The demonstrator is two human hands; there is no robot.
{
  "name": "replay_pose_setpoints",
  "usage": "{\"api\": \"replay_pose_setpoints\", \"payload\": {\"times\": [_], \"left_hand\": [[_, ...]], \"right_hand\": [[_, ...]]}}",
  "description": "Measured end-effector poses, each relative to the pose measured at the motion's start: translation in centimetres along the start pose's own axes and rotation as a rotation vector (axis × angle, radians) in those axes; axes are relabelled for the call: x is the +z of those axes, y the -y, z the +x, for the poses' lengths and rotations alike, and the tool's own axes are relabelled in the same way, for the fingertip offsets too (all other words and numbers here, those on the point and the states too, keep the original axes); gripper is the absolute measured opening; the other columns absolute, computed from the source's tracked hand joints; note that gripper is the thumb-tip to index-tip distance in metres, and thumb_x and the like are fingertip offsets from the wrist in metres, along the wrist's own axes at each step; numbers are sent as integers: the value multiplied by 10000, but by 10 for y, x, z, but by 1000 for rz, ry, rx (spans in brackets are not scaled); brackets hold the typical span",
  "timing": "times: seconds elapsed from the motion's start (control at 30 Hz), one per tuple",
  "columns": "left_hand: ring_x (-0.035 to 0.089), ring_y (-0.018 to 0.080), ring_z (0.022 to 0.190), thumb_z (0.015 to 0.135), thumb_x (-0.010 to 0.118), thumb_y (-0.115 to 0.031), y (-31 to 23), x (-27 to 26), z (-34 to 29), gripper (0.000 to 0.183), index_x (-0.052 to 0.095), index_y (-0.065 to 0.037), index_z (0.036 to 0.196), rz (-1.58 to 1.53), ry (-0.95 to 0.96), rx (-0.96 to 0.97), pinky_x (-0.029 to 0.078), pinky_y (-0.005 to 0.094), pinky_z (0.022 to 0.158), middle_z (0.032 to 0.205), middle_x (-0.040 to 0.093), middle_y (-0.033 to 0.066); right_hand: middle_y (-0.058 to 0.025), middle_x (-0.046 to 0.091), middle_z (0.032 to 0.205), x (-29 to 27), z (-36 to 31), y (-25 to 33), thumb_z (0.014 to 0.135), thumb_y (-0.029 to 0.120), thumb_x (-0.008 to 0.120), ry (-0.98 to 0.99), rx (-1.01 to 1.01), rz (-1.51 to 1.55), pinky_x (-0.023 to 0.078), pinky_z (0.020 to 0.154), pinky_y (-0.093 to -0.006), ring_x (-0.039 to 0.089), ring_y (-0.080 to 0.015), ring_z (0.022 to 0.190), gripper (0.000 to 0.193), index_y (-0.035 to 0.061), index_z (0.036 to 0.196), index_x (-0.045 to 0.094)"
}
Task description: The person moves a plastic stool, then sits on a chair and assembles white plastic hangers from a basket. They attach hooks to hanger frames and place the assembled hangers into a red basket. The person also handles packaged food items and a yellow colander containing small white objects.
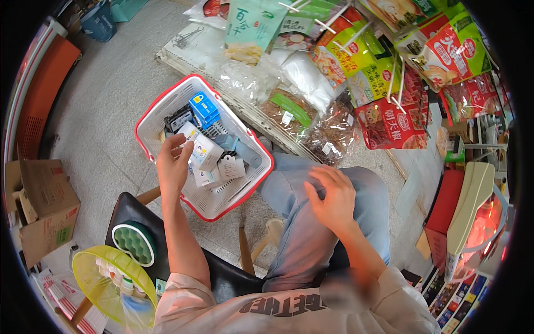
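Observation:
My left hand (173, 161) reaches over the left rim of a white plastic basket (149, 119) with a red edge. Its fingers are loosely bent and apart, nearest a pair of white boxes (204, 154), and I see nothing held in them. Whether a fingertip touches a box, I cannot tell. Also inside the basket are a blue box (204, 110), a grey-blue item (248, 154), a dark item (179, 118) and a smaller white package with a hang hole (231, 167). My right hand (334, 196) lies open on my jeans-clad leg, holding nothing.
A rack (189, 55) with bagged dried goods and red seasoning packets (392, 122) stands ahead to the right. On a black stool (125, 209) to my left sits a green ridged tray (133, 243), beside a yellow basket (83, 278). A cardboard box (53, 209) stands far left.

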State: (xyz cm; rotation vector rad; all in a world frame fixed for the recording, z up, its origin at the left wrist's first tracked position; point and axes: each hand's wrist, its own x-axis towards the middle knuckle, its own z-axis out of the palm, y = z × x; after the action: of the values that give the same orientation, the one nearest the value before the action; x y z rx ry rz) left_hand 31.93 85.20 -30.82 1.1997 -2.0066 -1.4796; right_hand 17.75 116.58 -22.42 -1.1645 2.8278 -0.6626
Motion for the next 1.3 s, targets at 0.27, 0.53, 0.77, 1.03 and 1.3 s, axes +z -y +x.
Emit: {"api": "replay_pose_setpoints", "payload": {"times": [0.27, 0.53, 0.77, 1.03, 1.3], "left_hand": [[696, 265, 979, 889, 693, -158, -3, -7, -3, 353, 621, 35, 1175, 162, -179, 24, 550, 383, 835, 1111, 694, 178], [617, 179, 1040, 938, 618, -61, -4, -39, 3, 227, 555, -10, 1151, -1084, -702, -94, 514, 341, 933, 1147, 626, 109], [599, 168, 1023, 928, 608, -48, -3, -45, 3, 273, 528, 11, 1181, -1174, -804, -14, 494, 335, 919, 1171, 594, 105], [594, 154, 983, 913, 609, -24, -3, -46, 2, 256, 545, -4, 1160, -1254, -777, -64, 493, 342, 879, 1129, 614, 91], [602, 164, 965, 919, 602, -11, 0, -50, 0, 231, 541, 1, 1142, -1315, -802, -112, 503, 347, 873, 1139, 610, 99]], "right_hand": [[-119, 711, 1027, 1, 9, 6, 777, 162, 748, 58, 11, 1, 521, 861, -420, 660, -324, 986, 230, 33, 962, 699], [-147, 683, 1080, 20, 33, 25, 829, 235, 723, 356, -116, -249, 506, 873, -451, 629, -330, 1052, 332, 23, 1078, 667], [-212, 652, 1155, 175, -2, 49, 916, 302, 671, 1037, 360, 295, 540, 826, -398, 638, -298, 1049, 435, -13, 1209, 604], [-164, 657, 1071, 246, -22, 65, 893, 194, 682, 659, 1366, 798, 579, 679, -403, 666, -300, 926, 385, -37, 1187, 589], [-165, 657, 1120, 273, -21, 36, 842, 94, 719, 433, 1531, 882, 615, 727, -454, 679, -317, 951, 419, -12, 1214, 559]]}}
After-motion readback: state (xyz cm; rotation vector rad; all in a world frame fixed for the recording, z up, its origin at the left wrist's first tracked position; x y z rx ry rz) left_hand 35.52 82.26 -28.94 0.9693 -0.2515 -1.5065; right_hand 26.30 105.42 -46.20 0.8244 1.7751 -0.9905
